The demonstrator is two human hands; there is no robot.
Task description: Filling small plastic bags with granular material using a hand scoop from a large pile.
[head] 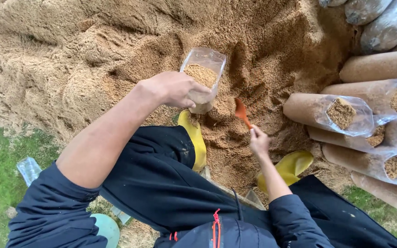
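I note the bag [204,73]: clear glossy plastic film. Sawdust [93,50]: coarse, matt, crumbly. Spoon [241,111]: smooth orange plastic. Boots [196,138]: glossy yellow rubber. Sleeves [51,211]: matt dark cloth.

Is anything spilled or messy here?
Nothing looks wrong. The sawdust pile lies loose on the ground, and some spreads around the yellow boots. The left hand holds a clear bag partly filled, the right hand an orange scoop. Filled bags lie stacked neatly.
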